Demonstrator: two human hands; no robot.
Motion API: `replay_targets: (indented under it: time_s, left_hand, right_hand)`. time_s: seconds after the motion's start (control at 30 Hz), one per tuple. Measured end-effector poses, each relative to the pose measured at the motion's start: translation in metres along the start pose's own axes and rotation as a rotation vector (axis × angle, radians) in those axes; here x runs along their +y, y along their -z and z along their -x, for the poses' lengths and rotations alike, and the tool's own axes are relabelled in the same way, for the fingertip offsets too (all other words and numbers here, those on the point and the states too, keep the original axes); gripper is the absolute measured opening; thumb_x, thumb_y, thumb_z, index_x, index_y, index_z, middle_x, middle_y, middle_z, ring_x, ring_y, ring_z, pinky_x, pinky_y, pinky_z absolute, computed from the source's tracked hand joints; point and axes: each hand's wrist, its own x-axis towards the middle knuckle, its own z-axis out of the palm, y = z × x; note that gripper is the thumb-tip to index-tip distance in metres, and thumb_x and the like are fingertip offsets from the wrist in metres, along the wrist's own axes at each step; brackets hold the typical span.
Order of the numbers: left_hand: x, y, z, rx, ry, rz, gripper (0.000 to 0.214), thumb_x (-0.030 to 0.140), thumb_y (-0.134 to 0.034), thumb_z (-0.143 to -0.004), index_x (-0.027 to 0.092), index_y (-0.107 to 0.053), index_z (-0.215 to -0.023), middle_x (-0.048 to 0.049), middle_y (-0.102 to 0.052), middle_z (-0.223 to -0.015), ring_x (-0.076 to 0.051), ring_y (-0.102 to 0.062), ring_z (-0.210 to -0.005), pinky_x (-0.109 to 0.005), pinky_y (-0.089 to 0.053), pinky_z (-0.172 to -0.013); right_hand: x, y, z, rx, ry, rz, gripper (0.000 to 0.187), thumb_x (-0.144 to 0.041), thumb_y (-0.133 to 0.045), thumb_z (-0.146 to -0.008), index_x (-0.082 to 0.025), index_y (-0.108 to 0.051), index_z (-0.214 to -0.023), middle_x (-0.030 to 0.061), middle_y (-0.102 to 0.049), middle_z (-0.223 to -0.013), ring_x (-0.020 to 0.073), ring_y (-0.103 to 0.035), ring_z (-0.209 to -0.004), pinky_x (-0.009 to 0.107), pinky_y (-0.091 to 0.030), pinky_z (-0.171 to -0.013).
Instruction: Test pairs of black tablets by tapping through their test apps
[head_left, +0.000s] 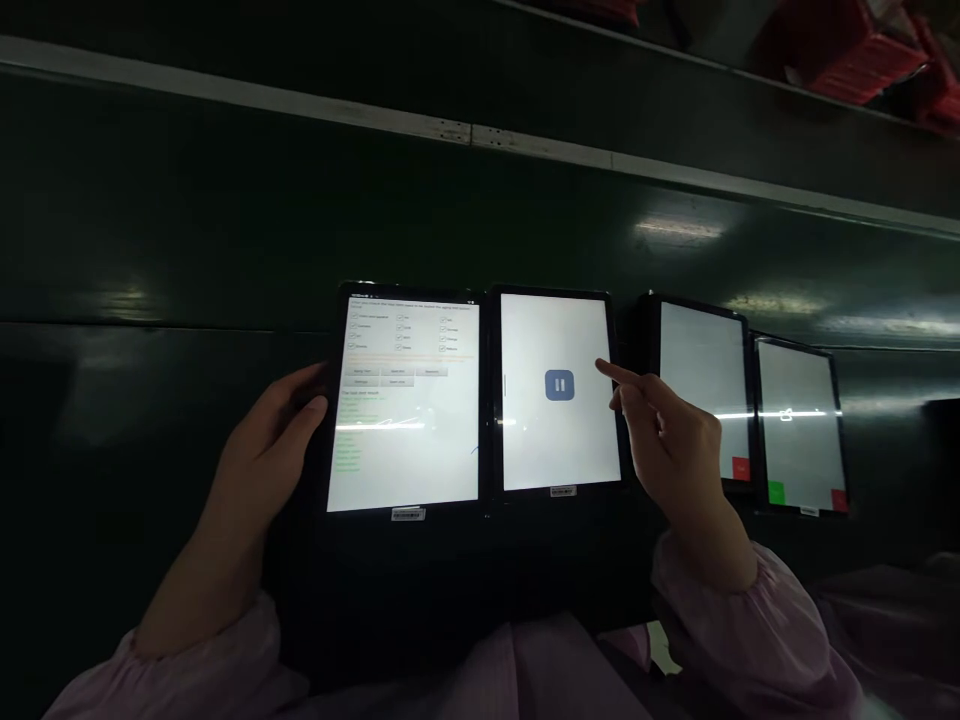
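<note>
Tablets (405, 420) upright, long axes vertical, left hand (274, 435) gripping one, right hand (667, 445) pointing left

Tablets (559, 390): four, in one row. Pause icons (559, 385): one, on the second tablet from left. Red squares (741, 468): two, one on each of the two rightmost screens. Green squares (776, 492): one, far right screen. Barcode labels (408, 514): two, under the left pair. Hands: two, left hand (262, 440) and right hand (671, 450). Pink sleeves (750, 620): two. Red crates (862, 60): at least two, far right, too cut off for an exact count.
</note>
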Motion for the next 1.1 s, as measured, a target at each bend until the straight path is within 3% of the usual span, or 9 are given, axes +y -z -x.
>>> replay_targets:
  time_s: [0.27, 0.37, 0.47, 0.57, 0.63, 0.7, 0.77, 0.93, 1.1]
  left_hand:
    - [0.001, 0.0, 0.003, 0.044, 0.005, -0.062, 0.051, 0.033, -0.069, -0.084, 0.023, -0.08, -0.133, -0.0086, -0.072, -0.149, -0.039, -0.052, -0.157, -0.049, -0.061, -0.116]
    - [-0.001, 0.001, 0.002, 0.043, -0.006, -0.069, 0.053, 0.034, -0.069, -0.083, 0.023, -0.079, -0.134, -0.0091, -0.072, -0.15, -0.04, -0.05, -0.158, -0.05, -0.061, -0.115]
    - [-0.006, 0.002, 0.002, 0.055, -0.025, -0.073, 0.052, 0.036, -0.07, -0.083, 0.026, -0.08, -0.132, -0.0072, -0.072, -0.15, -0.04, -0.051, -0.158, -0.051, -0.062, -0.114]
    - [-0.009, 0.002, 0.004, 0.078, -0.031, -0.076, 0.049, 0.039, -0.071, -0.083, 0.03, -0.082, -0.131, -0.0043, -0.071, -0.153, -0.041, -0.051, -0.157, -0.052, -0.065, -0.11]
    - [-0.01, 0.002, 0.006, 0.082, -0.024, -0.079, 0.048, 0.042, -0.072, -0.084, 0.032, -0.082, -0.13, -0.0028, -0.069, -0.155, -0.043, -0.051, -0.157, -0.052, -0.066, -0.107]
    - [-0.012, 0.002, 0.007, 0.083, -0.021, -0.082, 0.048, 0.044, -0.073, -0.086, 0.033, -0.082, -0.132, -0.0023, -0.068, -0.156, -0.044, -0.051, -0.157, -0.054, -0.067, -0.105]
    - [-0.015, 0.003, 0.007, 0.093, -0.036, -0.089, 0.047, 0.045, -0.072, -0.087, 0.034, -0.082, -0.132, -0.0021, -0.069, -0.155, -0.045, -0.052, -0.156, -0.055, -0.068, -0.104]
    - [-0.022, 0.004, 0.007, 0.116, -0.058, -0.095, 0.045, 0.048, -0.072, -0.09, 0.037, -0.082, -0.132, -0.0006, -0.07, -0.153, -0.043, -0.056, -0.153, -0.056, -0.066, -0.107]
    - [-0.016, 0.001, 0.01, 0.121, -0.068, -0.106, 0.043, 0.047, -0.068, -0.091, 0.035, -0.083, -0.13, 0.0, -0.073, -0.15, -0.042, -0.058, -0.152, -0.056, -0.064, -0.111]
  right_hand:
    - [-0.008, 0.002, 0.018, 0.082, 0.049, 0.007, 0.029, -0.015, -0.054, -0.107, -0.02, -0.073, -0.085, 0.0019, -0.08, -0.078, 0.0088, -0.06, -0.051, 0.023, -0.041, -0.047]
    - [-0.01, 0.003, 0.028, 0.101, 0.047, 0.033, 0.027, -0.012, -0.055, -0.105, -0.02, -0.07, -0.084, -0.0017, -0.072, -0.067, 0.0098, -0.06, -0.051, 0.023, -0.042, -0.048]
    - [-0.009, 0.0, 0.033, 0.105, 0.021, 0.074, 0.028, -0.015, -0.057, -0.106, -0.02, -0.075, -0.085, -0.0002, -0.071, -0.071, 0.0104, -0.06, -0.053, 0.024, -0.042, -0.048]
    - [-0.007, -0.008, 0.036, 0.136, 0.051, 0.118, 0.03, -0.018, -0.058, -0.107, -0.021, -0.082, -0.091, 0.0053, -0.075, -0.085, 0.0153, -0.067, -0.068, 0.028, -0.05, -0.054]
    - [-0.007, -0.015, 0.04, 0.144, 0.121, 0.152, 0.029, -0.018, -0.059, -0.107, -0.024, -0.086, -0.095, 0.0092, -0.079, -0.101, 0.0229, -0.074, -0.091, 0.035, -0.06, -0.067]
    - [-0.009, -0.023, 0.048, 0.145, 0.187, 0.156, 0.029, -0.017, -0.061, -0.105, -0.026, -0.087, -0.097, 0.0098, -0.08, -0.116, 0.0299, -0.073, -0.116, 0.044, -0.066, -0.084]
    - [-0.012, -0.03, 0.059, 0.15, 0.217, 0.133, 0.03, -0.015, -0.062, -0.103, -0.027, -0.088, -0.095, 0.0079, -0.08, -0.124, 0.0329, -0.069, -0.128, 0.05, -0.065, -0.096]
    - [-0.019, -0.038, 0.086, 0.156, 0.191, 0.136, 0.026, -0.015, -0.067, -0.097, -0.03, -0.089, -0.094, 0.0047, -0.078, -0.137, 0.0366, -0.062, -0.139, 0.053, -0.061, -0.105]
    - [-0.03, -0.044, 0.09, 0.117, 0.158, 0.177, 0.026, -0.019, -0.064, -0.103, -0.029, -0.088, -0.104, 0.0073, -0.074, -0.144, 0.0381, -0.05, -0.155, 0.055, -0.056, -0.115]
